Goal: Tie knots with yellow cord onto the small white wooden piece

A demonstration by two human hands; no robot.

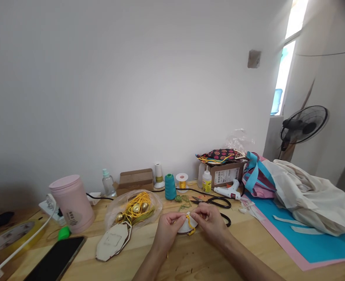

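Clear bag (158,207): crinkled plastic, gold bells (136,208), stringy cord (142,197).
Boards (110,242): flat, many-sided.
Left hand (168,231): pinched on the white piece (183,228).
White piece: rounded, between both hands; yellow trim (189,222) laid across, loose end remaining, so I judge it partway done.
Right hand (212,224): pinched at that piece's top edge.

No text legible; print on carton label (226,176), yellow-labelled bottle (206,184), pink canister (72,203) too small.
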